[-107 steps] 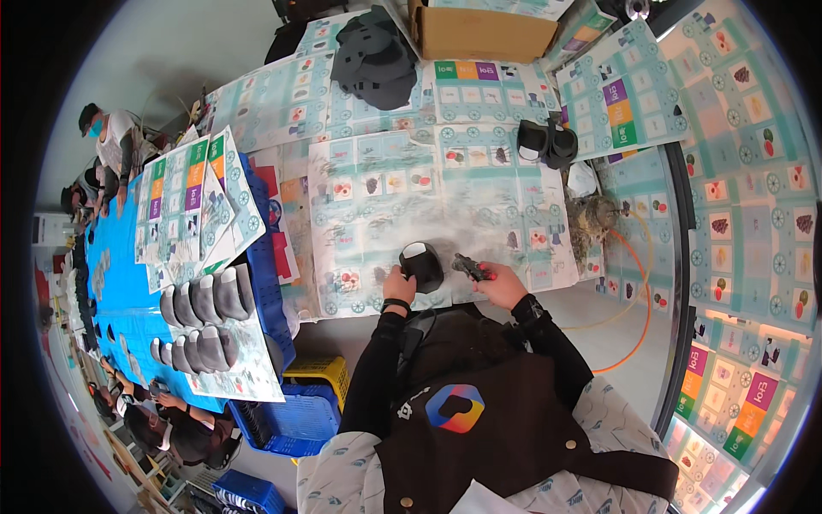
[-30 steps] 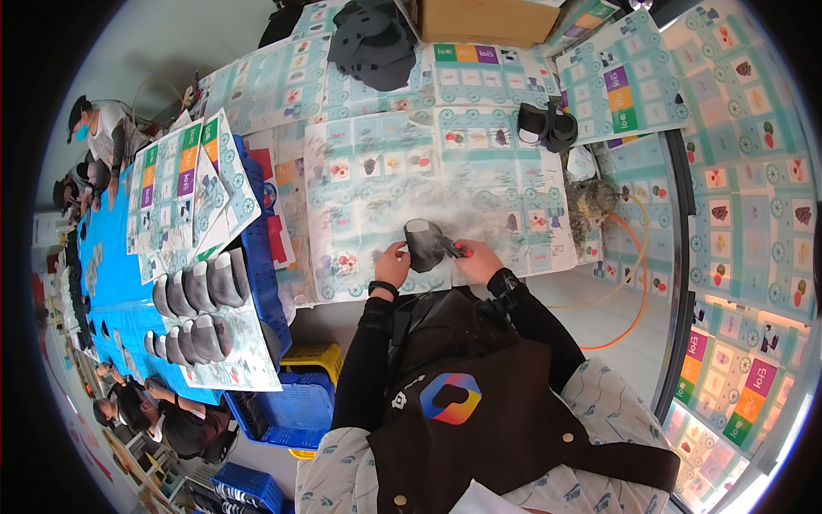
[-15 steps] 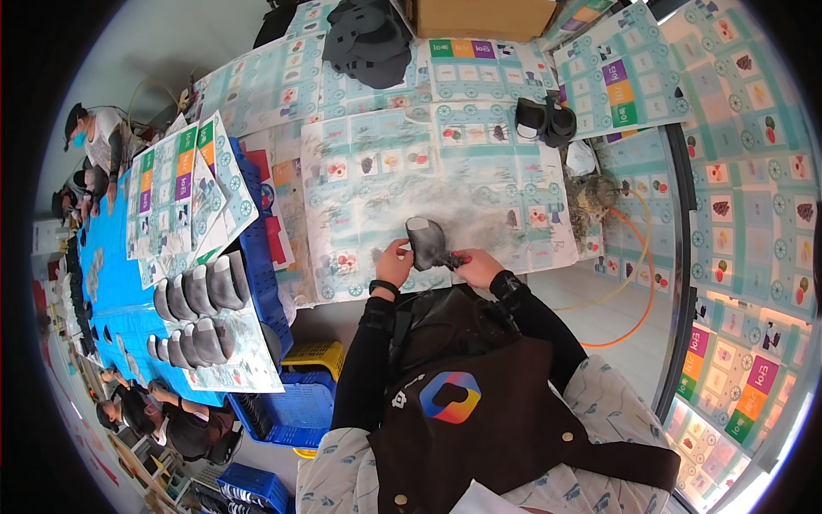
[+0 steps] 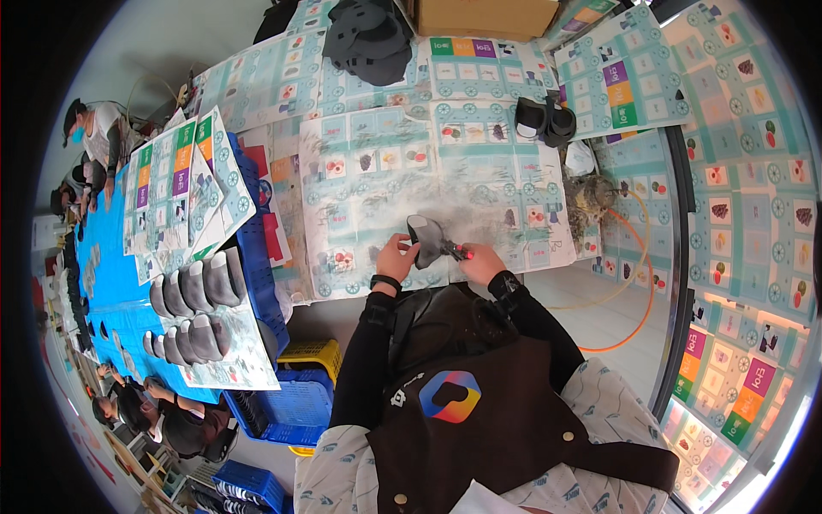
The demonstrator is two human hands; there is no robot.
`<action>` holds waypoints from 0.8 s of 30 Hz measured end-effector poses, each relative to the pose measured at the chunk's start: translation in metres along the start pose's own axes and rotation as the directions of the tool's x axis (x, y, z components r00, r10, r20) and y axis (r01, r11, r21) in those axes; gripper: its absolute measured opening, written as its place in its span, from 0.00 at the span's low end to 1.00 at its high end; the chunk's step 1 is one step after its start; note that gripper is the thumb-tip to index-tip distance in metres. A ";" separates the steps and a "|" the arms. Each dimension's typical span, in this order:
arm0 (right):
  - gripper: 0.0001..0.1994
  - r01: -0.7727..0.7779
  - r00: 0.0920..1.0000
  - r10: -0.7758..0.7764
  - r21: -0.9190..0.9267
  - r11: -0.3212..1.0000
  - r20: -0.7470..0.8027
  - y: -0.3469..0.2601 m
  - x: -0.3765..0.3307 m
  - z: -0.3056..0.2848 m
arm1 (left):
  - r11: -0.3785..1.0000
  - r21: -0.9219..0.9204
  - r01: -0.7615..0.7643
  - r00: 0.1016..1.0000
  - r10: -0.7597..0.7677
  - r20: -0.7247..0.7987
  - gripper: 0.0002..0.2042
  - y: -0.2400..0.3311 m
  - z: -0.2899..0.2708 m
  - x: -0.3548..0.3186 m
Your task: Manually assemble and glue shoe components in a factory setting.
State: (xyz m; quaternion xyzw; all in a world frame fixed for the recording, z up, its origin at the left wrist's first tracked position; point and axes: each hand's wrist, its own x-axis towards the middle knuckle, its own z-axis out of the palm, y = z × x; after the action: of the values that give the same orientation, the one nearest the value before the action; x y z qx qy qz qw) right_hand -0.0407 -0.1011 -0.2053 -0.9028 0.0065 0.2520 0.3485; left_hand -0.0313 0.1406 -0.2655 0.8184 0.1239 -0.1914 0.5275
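Note:
Over the near edge of the paper-covered table, my left hand (image 4: 396,259) grips a dark grey, curved shell-like piece (image 4: 425,242) by its left side. A pale patch shows at the top of the piece. My right hand (image 4: 484,265) is closed round a small red-and-black hand tool (image 4: 461,251), whose kind I cannot make out. Its front end lies against or close beside the right side of the piece. To my left, similar grey curved pieces (image 4: 224,277) stand in two rows on a printed sheet.
Printed sheets with dark smudges cover the table (image 4: 360,206). Dark grey pieces (image 4: 368,43) are piled at the back, and two black ones (image 4: 545,122) lie at the right. An orange hose (image 4: 634,330) hangs at the right. Blue crates (image 4: 300,403) stand at the left; other people work beyond.
My right hand has shifted slightly right, showing more of the tool. The fingers of my left hand have moved up a little along the piece.

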 end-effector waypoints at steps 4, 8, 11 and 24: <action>0.15 -0.306 0.933 0.204 0.354 0.884 0.295 -0.013 -0.005 0.001 | 1.000 0.011 0.016 1.000 -0.015 -0.019 0.18 -0.022 0.001 0.009; 0.18 -0.349 0.905 0.163 0.463 0.815 0.394 -0.051 -0.003 -0.024 | 0.991 0.130 0.031 0.993 -0.016 -0.115 0.15 -0.042 -0.006 0.014; 0.20 -0.302 0.928 0.132 0.495 0.815 0.349 -0.055 0.010 -0.013 | 0.985 0.175 -0.004 0.988 0.031 -0.154 0.13 -0.053 -0.011 0.017; 0.24 -0.119 0.987 0.083 0.285 0.951 0.135 -0.045 0.048 0.021 | 0.996 0.060 0.064 0.989 -0.056 -0.137 0.15 -0.056 -0.023 0.010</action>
State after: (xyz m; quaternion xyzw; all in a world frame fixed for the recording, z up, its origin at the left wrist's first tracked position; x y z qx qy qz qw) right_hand 0.0006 -0.0461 -0.2124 -0.8228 0.0686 0.3204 0.4644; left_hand -0.0414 0.1844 -0.3073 0.8421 0.1777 -0.1550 0.4851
